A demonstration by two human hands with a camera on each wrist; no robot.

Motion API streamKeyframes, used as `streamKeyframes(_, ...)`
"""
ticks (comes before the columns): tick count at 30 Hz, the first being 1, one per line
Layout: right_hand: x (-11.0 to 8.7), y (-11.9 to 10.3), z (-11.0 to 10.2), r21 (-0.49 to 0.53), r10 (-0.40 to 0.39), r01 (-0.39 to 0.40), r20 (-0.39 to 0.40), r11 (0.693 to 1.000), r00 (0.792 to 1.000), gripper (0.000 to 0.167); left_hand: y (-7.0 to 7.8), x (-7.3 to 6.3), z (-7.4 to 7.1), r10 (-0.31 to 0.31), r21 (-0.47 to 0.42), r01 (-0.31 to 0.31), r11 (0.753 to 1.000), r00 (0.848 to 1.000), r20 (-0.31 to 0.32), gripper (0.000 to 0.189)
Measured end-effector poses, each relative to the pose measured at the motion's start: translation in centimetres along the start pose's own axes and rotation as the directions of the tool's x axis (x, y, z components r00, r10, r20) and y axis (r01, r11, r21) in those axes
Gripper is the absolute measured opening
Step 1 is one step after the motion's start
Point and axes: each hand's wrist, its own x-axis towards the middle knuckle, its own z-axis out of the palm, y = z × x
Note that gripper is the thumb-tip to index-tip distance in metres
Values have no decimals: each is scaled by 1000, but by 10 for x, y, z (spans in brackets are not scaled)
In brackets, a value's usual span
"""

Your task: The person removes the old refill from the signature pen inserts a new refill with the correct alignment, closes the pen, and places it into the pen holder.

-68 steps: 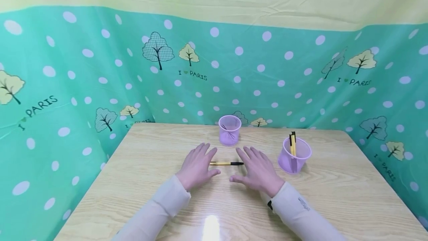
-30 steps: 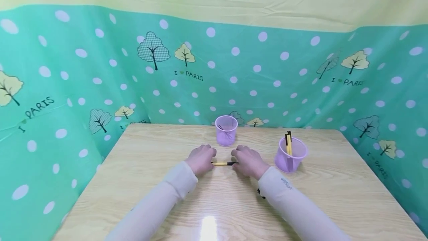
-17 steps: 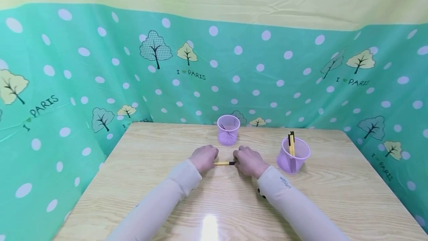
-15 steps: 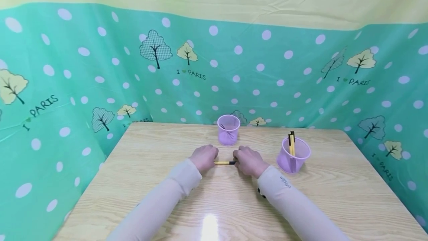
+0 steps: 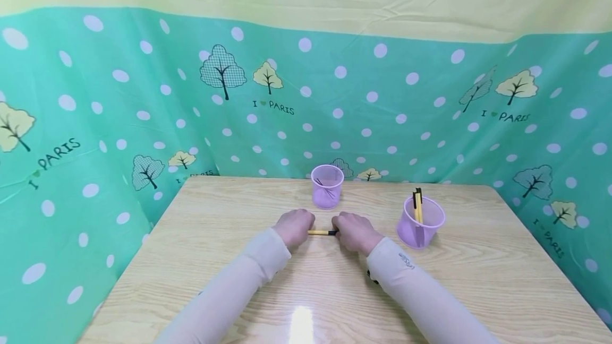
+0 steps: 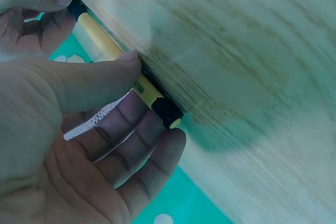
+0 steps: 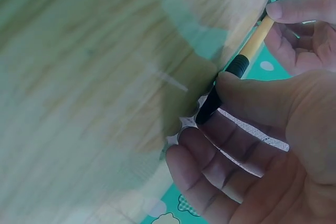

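Observation:
A yellow pen with black ends (image 5: 319, 232) lies crosswise between the two hands, low over the table. The left hand (image 5: 293, 227) pinches its clip end; in the left wrist view the thumb presses the yellow barrel (image 6: 103, 38) against the fingers, and the black end sticks out past the thumb. At the other side the right hand (image 5: 355, 232) pinches the black grip (image 7: 239, 66), thumb on one side and fingers curled beneath, its tip near the fingertips. Only the middle of the pen shows in the head view.
A purple mesh pen cup (image 5: 327, 187) stands behind the hands. Right of them, another purple cup (image 5: 419, 230) holds yellow pens with black clips (image 5: 418, 208). The wooden table (image 5: 220, 200) ends at a green dotted curtain (image 5: 334, 94) on the back and sides.
Earlier both hands were spread out flat around the lying pen. They have since curled their fingers in and taken hold of its two ends; over the last half second they hardly moved.

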Motion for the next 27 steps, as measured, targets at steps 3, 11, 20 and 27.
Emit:
streamKeyframes(3,0,0,0,3,3,-3,3,1000,1000,9,-1,1,2,7,16,-6,1000,1000,-13,20)
streamKeyframes(11,-3,-1,-1,41,-1,2,-14,999,1000,8,-4,-1,6,39,52,-35,998,997,-74,19)
streamKeyframes(20,-9,1,2,25,-22,23,-66,999,998,5,0,-8,4,87,114,-71,991,987,-134,20)
streamKeyframes(27,-15,-2,2,4,-69,70,-145,998,987,6,0,-17,5,101,92,-85,992,977,-188,21)
